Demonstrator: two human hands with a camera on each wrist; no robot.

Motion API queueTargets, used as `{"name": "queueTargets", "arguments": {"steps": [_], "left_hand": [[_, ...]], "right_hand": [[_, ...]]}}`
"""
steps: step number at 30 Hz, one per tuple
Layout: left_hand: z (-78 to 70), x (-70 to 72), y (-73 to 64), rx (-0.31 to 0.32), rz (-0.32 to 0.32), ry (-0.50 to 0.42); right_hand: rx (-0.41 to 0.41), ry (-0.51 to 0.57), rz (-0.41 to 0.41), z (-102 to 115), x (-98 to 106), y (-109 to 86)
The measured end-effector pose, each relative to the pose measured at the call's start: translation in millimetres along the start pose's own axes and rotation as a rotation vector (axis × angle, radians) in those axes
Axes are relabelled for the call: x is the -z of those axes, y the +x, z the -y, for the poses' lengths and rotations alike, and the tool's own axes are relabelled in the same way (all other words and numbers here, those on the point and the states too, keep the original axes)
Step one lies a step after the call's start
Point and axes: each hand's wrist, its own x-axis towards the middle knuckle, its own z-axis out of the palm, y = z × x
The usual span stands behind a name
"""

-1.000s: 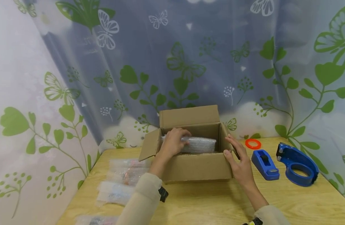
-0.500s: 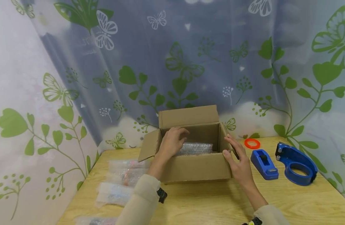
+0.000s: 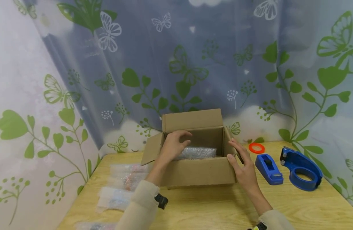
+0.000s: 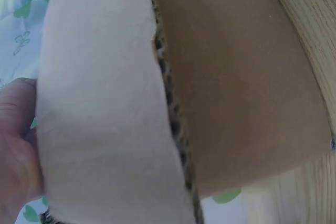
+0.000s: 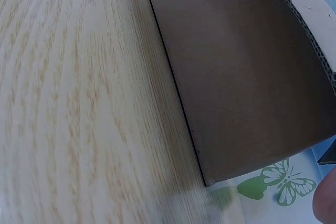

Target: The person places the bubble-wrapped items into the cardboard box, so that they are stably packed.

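The left hand [image 3: 174,145] is over the left part of the box [image 3: 199,172] with its grip loose and nothing seen inside it, while the right hand [image 3: 246,167] holds the box at its near right corner, thumb and fingers around it. The wrapped packet [image 3: 199,152] lies inside the box, near the front wall, so the step in hand seems to be packing it. The next move probably calls for taking the left hand out and reaching to the other packets [image 3: 115,198], at left on the table [image 3: 205,207].
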Motion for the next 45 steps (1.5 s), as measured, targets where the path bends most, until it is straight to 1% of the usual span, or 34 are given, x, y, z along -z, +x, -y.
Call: {"name": "queueTargets", "arguments": {"steps": [4,7,11,14,18,22,25,26,29,33,38,41,45], "left_hand": [[-1.2,8.9,-3.8,-0.042,0.040,-0.014],[-0.3,16.2,-7.3,-0.063,0.089,-0.034],[3.6,25.8,-13.5,-0.043,0.164,-0.072],[9.0,32.4,-20.1,-0.039,0.184,-0.090],[16.3,42.2,-29.1,-0.063,0.168,-0.091],[21.7,56.2,-38.1,-0.117,0.139,-0.047],[25.7,67.2,-46.3,-0.132,0.133,-0.041],[27.2,70.6,-49.4,-0.128,0.136,-0.053],[30.5,80.7,-60.0,-0.090,0.128,-0.084],[36.4,94.2,-75.0,-0.080,0.101,-0.090],[44.7,108.3,-95.0,-0.100,0.075,-0.029],[50.7,116.0,-109.3,-0.082,0.069,0.018],[60.2,124.8,-127.5,-0.039,0.080,0.036]], "right_hand": [[-0.022,0.000,-0.007,1,1,-0.1],[-0.023,0.006,-0.014,0,2,0.3],[-0.011,0.021,-0.015,0,1,0.7],[0.007,0.027,-0.007,1,-1,0.7],[0.022,0.027,-0.001,0,-3,0.0],[0.018,0.020,-0.007,-1,-3,-0.3],[0.010,0.019,-0.011,-1,-3,-0.2],[0.014,0.018,-0.010,-1,-3,-0.2],[0.023,0.017,-0.009,-1,-2,0.1],[0.038,0.013,-0.005,-1,-2,0.3],[0.023,0.024,-0.010,0,-2,0.4],[0.011,0.024,-0.006,0,-2,-0.1],[-0.004,0.025,-0.002,0,-2,-0.4]]}}
